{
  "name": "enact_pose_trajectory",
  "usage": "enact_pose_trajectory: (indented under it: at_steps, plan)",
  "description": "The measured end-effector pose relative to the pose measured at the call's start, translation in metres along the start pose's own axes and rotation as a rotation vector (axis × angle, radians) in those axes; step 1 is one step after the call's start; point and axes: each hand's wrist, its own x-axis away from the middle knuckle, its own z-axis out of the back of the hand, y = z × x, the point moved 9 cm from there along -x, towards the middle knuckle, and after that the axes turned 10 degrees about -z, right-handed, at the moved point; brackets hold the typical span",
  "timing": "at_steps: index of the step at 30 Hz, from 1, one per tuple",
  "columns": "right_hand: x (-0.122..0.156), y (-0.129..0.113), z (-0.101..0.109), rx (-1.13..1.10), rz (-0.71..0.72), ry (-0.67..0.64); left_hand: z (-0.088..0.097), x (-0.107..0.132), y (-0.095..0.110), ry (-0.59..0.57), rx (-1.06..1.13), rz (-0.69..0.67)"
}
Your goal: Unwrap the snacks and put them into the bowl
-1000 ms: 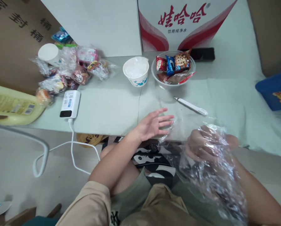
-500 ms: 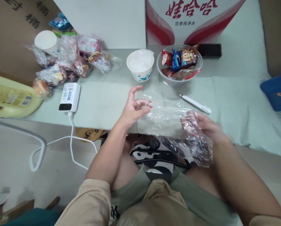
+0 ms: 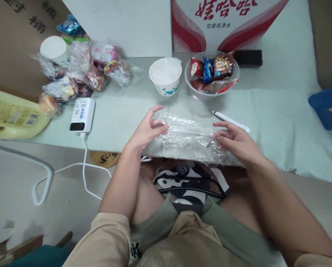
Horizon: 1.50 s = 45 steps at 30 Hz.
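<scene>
A crinkled clear plastic bag (image 3: 191, 135) is stretched between my two hands at the table's front edge. My left hand (image 3: 152, 128) pinches its left end between thumb and bent fingers, index finger raised. Its right end is pinched in my right hand (image 3: 232, 139), with the index finger extended. Just beyond my right fingers lies a white utility knife (image 3: 229, 120), partly hidden by that hand. Behind the bag stands a paper cup (image 3: 167, 87) with clear plastic inside. To the cup's right is a clear plastic bowl (image 3: 186, 76) holding several wrapped snacks (image 3: 210, 70).
Wrapped snacks and breads (image 3: 79, 78) are heaped at the left around another paper cup (image 3: 55, 50). Near them lie a white power bank (image 3: 82, 115) with a cable and a yellow jug (image 3: 16, 113). A white-and-red carton (image 3: 227, 26), a black object (image 3: 249, 58) and a blue container (image 3: 328, 107) stand farther off.
My right hand has moved up and left, pulling the bag out flatter above the table edge; its loose part no longer hangs over my lap. My left hand has shifted slightly left.
</scene>
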Motion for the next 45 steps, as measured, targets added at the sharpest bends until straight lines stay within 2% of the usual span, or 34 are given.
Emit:
enact_pose_trajectory:
  at_steps: [2,5,7,9,10,11,12,13,15,17,19,22,26,30,35,37,42,45]
  plan:
    - [0.002,0.006,-0.002,-0.004,-0.056,-0.067,0.001,-0.002,0.012,0.031,0.015,-0.145]
    - [0.0,0.015,0.0,0.045,-0.094,-0.116,0.004,-0.007,0.01,0.094,-0.039,-0.19]
    - [-0.001,0.005,0.015,0.12,0.053,0.039,0.009,-0.012,0.003,0.15,-0.099,-0.17]
    - [0.01,-0.017,0.036,0.252,0.315,0.319,0.013,-0.015,-0.001,0.204,-0.136,-0.156]
    - [0.02,-0.028,0.04,0.335,0.451,0.44,0.015,-0.017,-0.002,0.225,-0.146,-0.149]
    - [0.03,-0.037,0.038,0.423,0.574,0.504,0.016,-0.018,-0.003,0.245,-0.156,-0.139]
    - [0.038,-0.043,0.029,0.512,0.681,0.492,0.018,-0.018,-0.003,0.269,-0.167,-0.127]
    - [0.043,-0.045,0.015,0.603,0.764,0.409,0.021,-0.018,-0.003,0.296,-0.178,-0.115]
    - [0.049,-0.038,-0.02,0.78,0.864,0.15,0.027,-0.016,-0.002,0.349,-0.195,-0.094]
    - [0.05,-0.024,-0.044,0.933,0.88,0.0,0.032,-0.016,-0.002,0.373,-0.2,-0.085]
    - [0.047,-0.017,-0.052,1.004,0.877,0.024,0.034,-0.016,-0.002,0.358,-0.211,-0.092]
    - [0.044,-0.021,-0.048,0.953,0.915,0.127,0.033,-0.016,0.0,0.32,-0.263,-0.112]
    - [0.046,-0.034,-0.034,0.756,0.947,0.199,0.032,-0.014,0.003,0.32,-0.292,-0.102]
    - [0.049,-0.042,-0.025,0.622,0.956,0.213,0.031,-0.012,0.002,0.341,-0.215,-0.033]
    - [0.047,-0.042,-0.015,0.578,0.888,0.249,0.035,-0.009,-0.002,0.39,-0.091,0.06]
    - [0.046,-0.04,-0.012,0.599,0.866,0.227,0.038,-0.008,-0.004,0.403,-0.042,0.083]
    - [0.038,-0.028,-0.018,0.788,0.82,0.082,0.041,-0.01,-0.009,0.391,0.035,0.102]
    - [0.035,-0.02,-0.025,0.898,0.809,0.031,0.037,-0.011,-0.008,0.332,0.044,0.083]
